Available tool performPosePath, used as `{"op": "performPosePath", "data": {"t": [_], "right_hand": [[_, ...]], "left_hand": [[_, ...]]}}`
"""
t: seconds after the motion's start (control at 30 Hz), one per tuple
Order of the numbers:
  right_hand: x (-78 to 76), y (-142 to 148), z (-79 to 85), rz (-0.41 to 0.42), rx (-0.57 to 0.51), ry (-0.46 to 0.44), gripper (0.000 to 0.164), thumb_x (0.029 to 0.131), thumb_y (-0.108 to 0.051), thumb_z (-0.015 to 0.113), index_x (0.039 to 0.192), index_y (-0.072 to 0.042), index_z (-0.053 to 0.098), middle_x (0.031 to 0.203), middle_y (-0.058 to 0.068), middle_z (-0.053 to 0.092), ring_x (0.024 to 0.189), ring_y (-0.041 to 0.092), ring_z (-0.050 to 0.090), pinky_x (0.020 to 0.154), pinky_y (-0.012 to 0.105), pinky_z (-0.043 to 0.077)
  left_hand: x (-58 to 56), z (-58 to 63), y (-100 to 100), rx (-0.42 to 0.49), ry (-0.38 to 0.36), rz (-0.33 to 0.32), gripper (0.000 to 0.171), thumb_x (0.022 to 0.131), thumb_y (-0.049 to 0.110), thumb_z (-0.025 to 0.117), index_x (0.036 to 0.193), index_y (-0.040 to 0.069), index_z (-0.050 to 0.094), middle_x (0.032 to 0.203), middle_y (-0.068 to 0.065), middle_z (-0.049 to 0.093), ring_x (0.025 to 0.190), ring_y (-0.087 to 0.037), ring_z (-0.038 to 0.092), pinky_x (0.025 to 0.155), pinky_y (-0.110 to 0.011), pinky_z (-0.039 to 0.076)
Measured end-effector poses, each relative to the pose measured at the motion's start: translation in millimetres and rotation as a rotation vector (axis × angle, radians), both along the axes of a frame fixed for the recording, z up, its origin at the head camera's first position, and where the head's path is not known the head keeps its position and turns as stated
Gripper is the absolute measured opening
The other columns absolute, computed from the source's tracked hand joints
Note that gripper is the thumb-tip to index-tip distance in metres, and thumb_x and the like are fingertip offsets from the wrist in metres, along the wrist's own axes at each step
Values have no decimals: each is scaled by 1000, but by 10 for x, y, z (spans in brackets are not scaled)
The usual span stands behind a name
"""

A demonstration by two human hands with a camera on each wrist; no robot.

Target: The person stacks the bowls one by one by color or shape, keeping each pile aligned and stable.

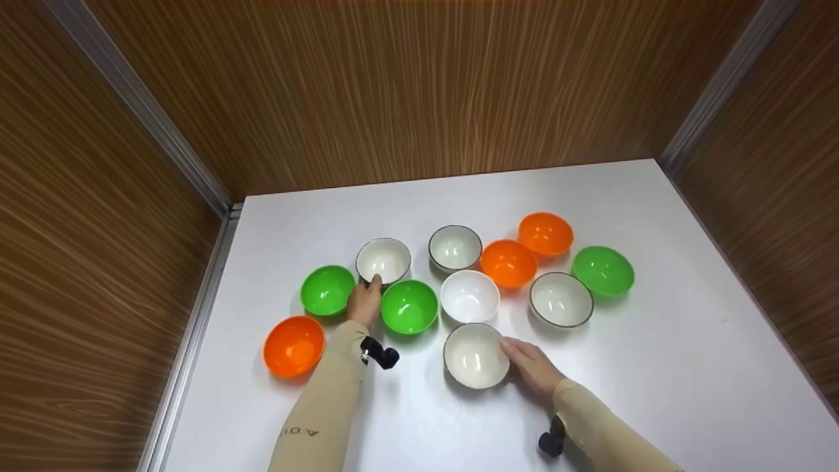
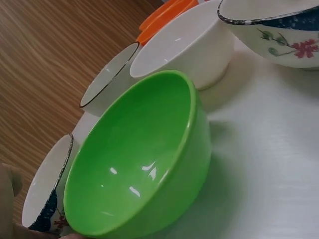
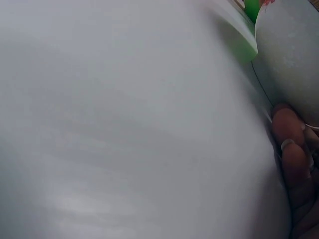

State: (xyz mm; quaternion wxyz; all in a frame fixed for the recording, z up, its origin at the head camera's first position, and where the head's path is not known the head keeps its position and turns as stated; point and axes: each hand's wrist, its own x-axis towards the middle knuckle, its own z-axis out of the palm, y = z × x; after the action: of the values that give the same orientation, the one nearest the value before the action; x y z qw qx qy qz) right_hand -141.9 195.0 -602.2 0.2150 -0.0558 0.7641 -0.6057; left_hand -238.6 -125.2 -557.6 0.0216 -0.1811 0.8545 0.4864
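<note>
My left hand (image 1: 364, 305) reaches between two green bowls and grips the near rim of a white bowl with a dark rim (image 1: 384, 257), thumb over the edge. In the left wrist view, the nearer green bowl (image 2: 134, 159) fills the middle and that white bowl (image 2: 47, 186) shows behind it, with blue and floral decoration outside. My right hand (image 1: 534, 367) holds the right side of the nearest dark-rimmed white bowl (image 1: 476, 356), thumb at the rim. Its fingers (image 3: 289, 127) show curled against the bowl's outside (image 3: 291, 55) in the right wrist view.
Close around stand a plain white bowl (image 1: 470, 296), green bowls (image 1: 328, 290) and an orange bowl (image 1: 294, 346) at left. Farther right are two orange bowls (image 1: 509, 263), a green bowl (image 1: 604, 271) and a dark-rimmed bowl (image 1: 562, 300). Wood-patterned walls (image 1: 419, 85) enclose the white table (image 1: 688, 367).
</note>
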Motion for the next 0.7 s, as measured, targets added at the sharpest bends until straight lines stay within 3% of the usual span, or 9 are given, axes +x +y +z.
{"op": "performPosePath", "data": {"t": [0.13,0.27,0.37,0.5,0.6,0.63,0.7], "right_hand": [[-31,29,-91,7,12,7,46,99,-33,35,120,4,54,84,7,61,72,18,57,64,33,51],[2,-5,46,15,10,14,43,99,-30,35,116,5,55,80,7,60,71,22,56,64,35,50],[39,-41,190,21,12,31,43,100,-27,35,118,7,54,85,8,61,74,22,56,67,36,50],[63,-59,263,22,30,49,43,100,-26,34,120,8,53,88,7,60,76,20,56,68,36,49],[50,-45,221,24,20,45,43,100,-26,33,118,8,54,84,6,59,72,21,55,65,36,49],[38,-34,182,20,14,35,43,100,-26,33,117,7,54,83,6,58,71,22,55,64,37,49],[12,-8,94,13,17,26,44,100,-29,34,118,6,55,84,6,59,72,21,55,65,37,49]], "left_hand": [[-73,-23,18,19,-52,4,58,94,37,38,119,-15,50,121,-30,50,113,-42,45,96,-43,37],[-100,-38,-44,66,-69,-6,60,94,39,37,124,-13,47,125,-27,49,117,-38,44,99,-41,35],[-338,-523,-152,15,-14,17,65,91,46,40,115,-12,54,116,-26,55,108,-38,50,89,-39,42],[-695,-1204,-258,28,-38,45,68,91,49,40,117,-13,53,117,-28,53,109,-40,48,90,-40,41],[-721,-1255,-281,61,-64,29,66,93,47,37,121,-12,49,122,-27,50,113,-39,44,95,-40,38],[-726,-1273,-278,33,-48,32,69,92,50,36,119,-12,51,118,-27,52,110,-39,47,92,-40,40],[-688,-1175,-266,35,-60,19,66,93,47,35,119,-12,51,119,-26,52,110,-38,47,93,-40,39]]}}
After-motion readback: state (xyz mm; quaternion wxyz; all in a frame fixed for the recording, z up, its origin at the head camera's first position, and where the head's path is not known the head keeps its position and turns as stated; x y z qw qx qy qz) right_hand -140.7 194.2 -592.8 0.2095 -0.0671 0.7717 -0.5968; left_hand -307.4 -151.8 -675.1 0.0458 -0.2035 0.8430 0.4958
